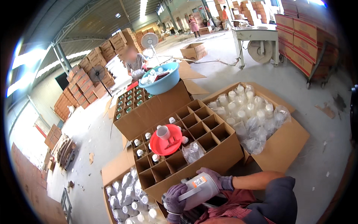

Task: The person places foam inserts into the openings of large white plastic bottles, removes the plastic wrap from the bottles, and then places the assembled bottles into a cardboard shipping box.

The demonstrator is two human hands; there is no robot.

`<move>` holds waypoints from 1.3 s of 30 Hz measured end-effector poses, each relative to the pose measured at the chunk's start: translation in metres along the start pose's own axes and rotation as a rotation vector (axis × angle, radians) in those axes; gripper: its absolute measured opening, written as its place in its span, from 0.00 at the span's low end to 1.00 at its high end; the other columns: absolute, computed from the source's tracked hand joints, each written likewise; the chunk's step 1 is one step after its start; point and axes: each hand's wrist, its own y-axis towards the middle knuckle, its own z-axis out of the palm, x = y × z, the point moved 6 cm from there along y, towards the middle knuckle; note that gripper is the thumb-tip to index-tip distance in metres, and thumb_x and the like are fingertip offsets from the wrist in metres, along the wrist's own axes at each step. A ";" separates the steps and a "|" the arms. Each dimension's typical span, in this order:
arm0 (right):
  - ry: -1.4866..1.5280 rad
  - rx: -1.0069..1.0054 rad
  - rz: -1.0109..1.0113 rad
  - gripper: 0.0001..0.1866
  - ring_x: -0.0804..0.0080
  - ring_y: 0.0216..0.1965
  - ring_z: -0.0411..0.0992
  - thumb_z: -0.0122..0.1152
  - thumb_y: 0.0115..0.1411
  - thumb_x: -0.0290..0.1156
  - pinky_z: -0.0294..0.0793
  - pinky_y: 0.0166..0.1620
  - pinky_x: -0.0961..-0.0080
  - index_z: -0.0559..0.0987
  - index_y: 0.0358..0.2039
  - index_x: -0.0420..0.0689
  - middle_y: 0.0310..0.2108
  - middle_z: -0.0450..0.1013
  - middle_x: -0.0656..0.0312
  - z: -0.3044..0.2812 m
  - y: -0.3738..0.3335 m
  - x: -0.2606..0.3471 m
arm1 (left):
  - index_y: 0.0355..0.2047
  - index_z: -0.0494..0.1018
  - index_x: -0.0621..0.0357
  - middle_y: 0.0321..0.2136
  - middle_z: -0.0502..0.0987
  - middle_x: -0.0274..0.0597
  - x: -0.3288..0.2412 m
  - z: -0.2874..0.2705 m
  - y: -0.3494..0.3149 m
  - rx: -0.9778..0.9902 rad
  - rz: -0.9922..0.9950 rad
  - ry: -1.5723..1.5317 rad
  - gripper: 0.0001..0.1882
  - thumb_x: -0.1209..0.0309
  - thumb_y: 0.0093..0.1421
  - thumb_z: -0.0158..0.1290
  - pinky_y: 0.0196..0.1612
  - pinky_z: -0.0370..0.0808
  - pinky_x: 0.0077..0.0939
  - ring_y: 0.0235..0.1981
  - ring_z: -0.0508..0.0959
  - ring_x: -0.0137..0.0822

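Observation:
Close to my body I hold a pale grey handled container (203,191), tilted on its side, with an orange-and-white label on its wall. My left hand (175,198), in a purple-grey glove, is closed at its left end beside the handle. The gloved right hand (214,178) grips its upper right side. Just beyond stands a divided carton (194,168) with white-capped bottles (156,157) in some cells. A red basin (172,149) rests on the dividers with a white cup (163,132) in it. A clear plastic bag (193,152) lies in a near cell.
Bagged white-capped bottles fill an open carton (289,143) at right and another carton (112,172) at lower left. A blue basin (164,86) sits on a carton of green-topped bottles. A co-worker (134,61) is behind it. A cart of boxes (304,37) stands far right.

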 end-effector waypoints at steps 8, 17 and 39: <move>-1.100 0.374 -1.008 0.36 0.55 0.70 0.44 0.37 0.68 0.57 0.43 0.68 0.61 0.56 0.68 0.46 0.69 0.47 0.51 0.003 0.004 0.025 | 0.40 0.81 0.59 0.34 0.83 0.46 0.115 0.037 -0.056 0.299 -0.196 0.045 0.13 0.68 0.60 0.51 0.41 0.77 0.27 0.35 0.81 0.33; -0.988 0.158 -0.932 0.23 0.63 0.59 0.62 0.51 0.65 0.37 0.60 0.63 0.70 0.66 0.59 0.44 0.56 0.65 0.56 -0.045 0.028 0.007 | 0.37 0.81 0.59 0.32 0.82 0.49 0.073 0.044 -0.049 -0.106 -0.546 -0.225 0.12 0.72 0.53 0.54 0.42 0.76 0.29 0.36 0.82 0.44; -1.662 0.663 -1.192 0.52 0.49 0.71 0.37 0.48 0.53 0.69 0.34 0.68 0.50 0.50 0.70 0.50 0.70 0.42 0.49 0.049 -0.041 0.024 | 0.37 0.81 0.54 0.33 0.81 0.49 0.098 0.042 -0.044 0.243 -0.483 -0.173 0.11 0.72 0.54 0.54 0.38 0.78 0.28 0.33 0.82 0.40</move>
